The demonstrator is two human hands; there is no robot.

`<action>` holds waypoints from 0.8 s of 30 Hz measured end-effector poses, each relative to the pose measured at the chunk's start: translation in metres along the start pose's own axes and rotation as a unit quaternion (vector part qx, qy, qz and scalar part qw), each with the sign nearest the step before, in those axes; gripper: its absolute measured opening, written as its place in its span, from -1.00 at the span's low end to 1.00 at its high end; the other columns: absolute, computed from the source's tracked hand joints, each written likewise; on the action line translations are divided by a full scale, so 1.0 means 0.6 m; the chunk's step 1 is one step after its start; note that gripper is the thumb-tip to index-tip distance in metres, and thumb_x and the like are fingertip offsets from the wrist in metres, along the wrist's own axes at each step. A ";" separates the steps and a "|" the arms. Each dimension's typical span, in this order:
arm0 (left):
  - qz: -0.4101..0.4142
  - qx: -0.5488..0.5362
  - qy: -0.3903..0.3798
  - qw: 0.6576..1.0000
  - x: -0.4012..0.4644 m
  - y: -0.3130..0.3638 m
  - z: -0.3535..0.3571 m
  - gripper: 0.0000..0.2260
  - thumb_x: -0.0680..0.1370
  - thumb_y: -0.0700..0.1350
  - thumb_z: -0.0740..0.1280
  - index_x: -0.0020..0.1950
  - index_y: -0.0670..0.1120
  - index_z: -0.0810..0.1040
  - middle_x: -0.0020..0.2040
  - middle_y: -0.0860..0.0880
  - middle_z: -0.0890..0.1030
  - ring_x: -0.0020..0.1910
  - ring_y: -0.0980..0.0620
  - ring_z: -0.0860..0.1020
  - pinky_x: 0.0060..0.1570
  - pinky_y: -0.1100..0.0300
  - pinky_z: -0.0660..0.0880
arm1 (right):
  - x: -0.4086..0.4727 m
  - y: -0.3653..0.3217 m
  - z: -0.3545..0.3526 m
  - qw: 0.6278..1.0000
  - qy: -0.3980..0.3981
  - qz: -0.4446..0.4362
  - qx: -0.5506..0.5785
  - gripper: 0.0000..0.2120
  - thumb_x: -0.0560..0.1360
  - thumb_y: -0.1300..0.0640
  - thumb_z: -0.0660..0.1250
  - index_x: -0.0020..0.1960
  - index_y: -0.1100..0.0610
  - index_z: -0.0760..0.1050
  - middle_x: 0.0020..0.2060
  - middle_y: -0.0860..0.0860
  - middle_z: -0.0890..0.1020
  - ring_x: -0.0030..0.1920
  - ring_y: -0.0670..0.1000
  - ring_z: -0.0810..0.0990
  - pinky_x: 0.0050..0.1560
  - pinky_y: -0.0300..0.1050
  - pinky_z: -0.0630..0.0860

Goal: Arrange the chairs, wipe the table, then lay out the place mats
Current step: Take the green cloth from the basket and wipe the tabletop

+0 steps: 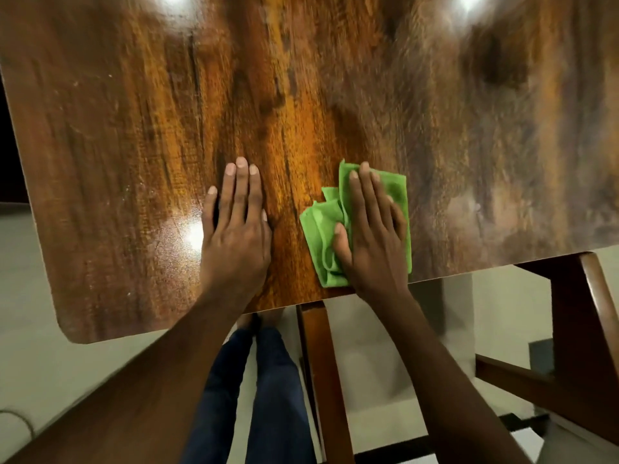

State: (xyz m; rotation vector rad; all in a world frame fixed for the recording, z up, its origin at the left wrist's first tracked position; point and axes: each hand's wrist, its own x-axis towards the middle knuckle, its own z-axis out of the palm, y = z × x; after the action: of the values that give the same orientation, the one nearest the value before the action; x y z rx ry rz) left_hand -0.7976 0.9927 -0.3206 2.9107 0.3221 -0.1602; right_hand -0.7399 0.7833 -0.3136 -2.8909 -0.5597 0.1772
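A glossy dark wooden table (134,145) fills most of the view, its near edge running across the lower middle. A crumpled green cloth (321,236) lies on the table close to that edge. My right hand (371,236) presses flat on top of the cloth, fingers spread over it, thumb on its folds. My left hand (234,226) rests flat on the bare wood to the left of the cloth, palm down, fingers together, holding nothing. No place mats are in view.
A wooden chair (569,346) stands at the lower right, its frame reaching under the table edge, with one leg (325,380) beside my legs in blue jeans (268,396). Pale floor shows to the left and below. Light glare marks the tabletop.
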 end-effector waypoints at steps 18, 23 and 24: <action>-0.003 -0.006 0.043 0.999 -0.003 0.017 0.003 -0.46 0.77 -0.02 -0.09 0.75 -0.12 -0.03 0.76 -0.09 -0.01 0.74 0.02 -0.09 0.69 -0.10 -0.04 | 0.018 0.038 -0.008 0.999 0.006 -0.008 -0.040 -0.32 0.71 -0.11 0.03 0.74 0.12 -0.02 0.74 0.05 0.02 0.73 0.00 -0.04 0.67 0.06 0.05; 0.007 -0.013 0.059 0.998 -0.004 0.018 0.008 -0.47 0.77 -0.03 -0.08 0.74 -0.12 -0.01 0.76 -0.10 0.00 0.74 0.01 -0.07 0.69 -0.13 -0.02 | -0.056 0.046 -0.001 1.000 -0.008 0.000 0.002 -0.29 0.69 -0.09 0.11 0.74 0.13 -0.02 0.74 0.05 0.01 0.73 0.01 -0.07 0.68 0.07 0.02; 0.006 -0.011 0.061 0.998 -0.004 0.016 0.009 -0.47 0.77 -0.03 -0.09 0.74 -0.13 -0.01 0.75 -0.10 0.00 0.74 0.00 -0.07 0.69 -0.13 -0.02 | -0.055 0.045 0.001 1.000 -0.002 -0.001 0.004 -0.29 0.69 -0.09 0.11 0.74 0.14 -0.01 0.73 0.05 0.02 0.73 0.01 -0.06 0.68 0.06 0.01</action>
State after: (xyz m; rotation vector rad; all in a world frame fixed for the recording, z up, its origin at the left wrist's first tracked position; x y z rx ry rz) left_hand -0.7984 0.9815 -0.3235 2.9069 0.3248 0.0226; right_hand -0.7610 0.7462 -0.3170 -2.8821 -0.5602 0.1854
